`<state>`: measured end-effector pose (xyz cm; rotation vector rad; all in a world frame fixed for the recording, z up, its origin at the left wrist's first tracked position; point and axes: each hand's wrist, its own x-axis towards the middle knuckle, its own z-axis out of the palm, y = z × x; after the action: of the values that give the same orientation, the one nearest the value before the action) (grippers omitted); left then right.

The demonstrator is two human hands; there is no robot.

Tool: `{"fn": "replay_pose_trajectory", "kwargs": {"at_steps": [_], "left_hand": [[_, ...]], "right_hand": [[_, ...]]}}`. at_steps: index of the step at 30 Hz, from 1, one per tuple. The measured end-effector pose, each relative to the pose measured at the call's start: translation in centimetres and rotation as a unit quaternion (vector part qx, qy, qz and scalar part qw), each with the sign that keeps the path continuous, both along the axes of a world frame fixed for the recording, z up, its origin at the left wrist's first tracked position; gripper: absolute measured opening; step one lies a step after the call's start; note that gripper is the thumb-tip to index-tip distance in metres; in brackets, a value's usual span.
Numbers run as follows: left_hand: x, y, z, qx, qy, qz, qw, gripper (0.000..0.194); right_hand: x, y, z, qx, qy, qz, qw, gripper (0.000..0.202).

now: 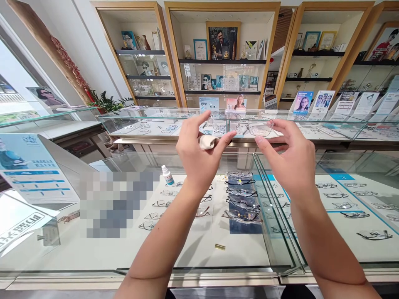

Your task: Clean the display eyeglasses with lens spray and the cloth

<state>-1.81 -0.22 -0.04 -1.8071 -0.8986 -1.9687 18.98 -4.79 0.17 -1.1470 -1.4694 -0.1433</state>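
Both of my hands are raised over the glass counter with a pair of thin-rimmed eyeglasses stretched between them. My left hand is at the left end of the glasses, thumb and forefinger about the left lens. A crumpled cream cloth is tucked inside that same hand, partly covered by its fingers. At the other end, my right hand pinches the right rim between thumb and fingers. The clear lenses face the far counter, and their outlines blend with the display behind.
Under the glass top lie several rows of spectacles. A small white-and-blue bottle and a short gold-coloured piece are at the counter. A sign stands left. Across the aisle runs another display counter.
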Motion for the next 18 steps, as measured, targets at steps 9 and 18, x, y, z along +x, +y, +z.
{"fn": "replay_pose_trajectory", "kwargs": {"at_steps": [9, 18], "left_hand": [[0.17, 0.99, -0.41, -0.026, -0.016, -0.015, 0.999, 0.061], [0.29, 0.82, -0.43, -0.031, -0.009, -0.019, 0.999, 0.062]], "right_hand": [[-0.36, 0.04, 0.01, 0.056, -0.014, -0.042, 0.997, 0.047], [-0.72, -0.01, -0.03, 0.080, -0.038, -0.069, 0.994, 0.047]]}}
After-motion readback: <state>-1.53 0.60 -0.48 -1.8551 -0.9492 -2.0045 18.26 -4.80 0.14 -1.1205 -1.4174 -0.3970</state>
